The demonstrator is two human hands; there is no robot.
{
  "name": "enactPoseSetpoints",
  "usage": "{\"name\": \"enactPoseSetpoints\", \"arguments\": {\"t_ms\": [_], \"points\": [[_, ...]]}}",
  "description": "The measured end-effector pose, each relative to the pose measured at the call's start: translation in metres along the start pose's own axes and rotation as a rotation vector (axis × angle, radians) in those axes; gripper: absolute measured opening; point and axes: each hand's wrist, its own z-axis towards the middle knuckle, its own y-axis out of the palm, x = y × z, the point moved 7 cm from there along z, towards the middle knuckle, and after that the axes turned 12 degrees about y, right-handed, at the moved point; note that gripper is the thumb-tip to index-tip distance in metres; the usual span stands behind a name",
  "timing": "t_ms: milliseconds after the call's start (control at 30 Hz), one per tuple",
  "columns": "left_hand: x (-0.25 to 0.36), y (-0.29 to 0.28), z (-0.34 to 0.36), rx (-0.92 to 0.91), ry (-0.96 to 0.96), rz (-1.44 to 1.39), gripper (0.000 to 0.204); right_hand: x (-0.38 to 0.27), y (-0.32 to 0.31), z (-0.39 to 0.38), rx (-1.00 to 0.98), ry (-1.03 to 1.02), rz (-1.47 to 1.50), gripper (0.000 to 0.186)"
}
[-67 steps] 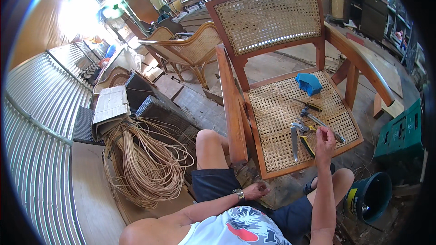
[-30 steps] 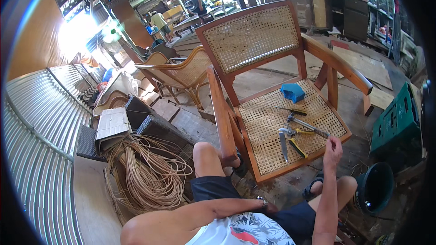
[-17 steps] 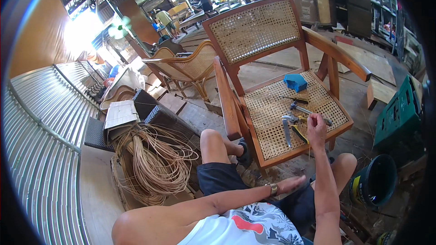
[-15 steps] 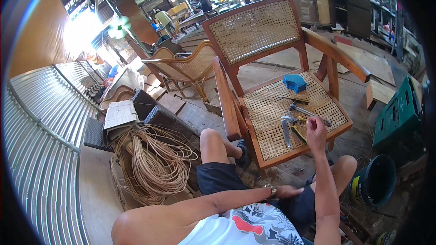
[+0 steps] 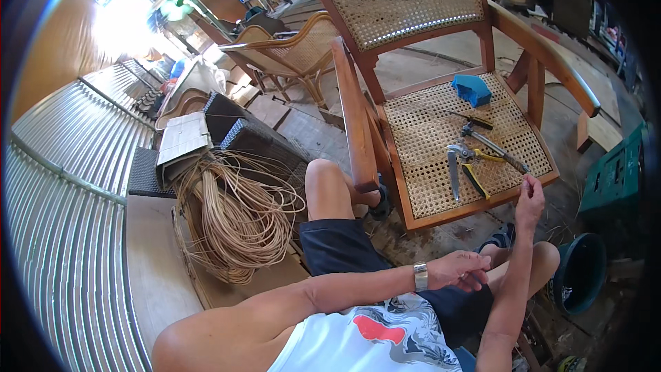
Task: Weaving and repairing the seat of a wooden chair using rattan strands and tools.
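Apparently the step in hand is fine handwork by the front edge of the cane seat (image 5: 421, 131) – it faces the person, set in a wooden armchair (image 5: 356, 117). The right hand (image 5: 530, 201) is close to the near right corner, its grip pressed together at the tips; whether a thin strand is pinched there, I cannot tell. Just beyond lies the handle end of the hammer (image 5: 497, 146), perhaps touched. The left hand (image 5: 460, 270) sits lower, loosely curled and slightly spread, apparently empty. The next move would seem to call for a light, precise pinch – the left hand looks free to help. Further up the seat lie a yellow-handled tool (image 5: 475, 180) and a blue block (image 5: 472, 90); well to the left rests a coil of pale strands (image 5: 237, 220)
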Motion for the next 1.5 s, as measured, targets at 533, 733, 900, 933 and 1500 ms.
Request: {"name": "enactPoseSetpoints", "arguments": {"t_ms": [533,733,900,933,1500], "points": [[0.13,-0.08,0.031,0.679,0.772,0.706,0.042,-0.025,0.069,-0.051,-0.757,0.292,0.409,0.018],[0.15,-0.075,0.044,0.587,0.625,1.133,0.038,-0.034,0.074,-0.068,-0.896,0.31,0.415,0.017],[0.142,-0.066,0.037,0.591,0.767,1.048,0.029,-0.035,0.077,-0.073,-0.966,0.344,0.428,0.013],[0.144,-0.066,0.038,0.623,0.809,1.097,0.026,-0.034,0.076,-0.072,-0.952,0.323,0.418,0.011],[0.213,-0.127,-0.003,0.599,0.859,0.09,0.026,-0.04,0.052,-0.064,-1.035,0.31,-0.005,0.007]]}}
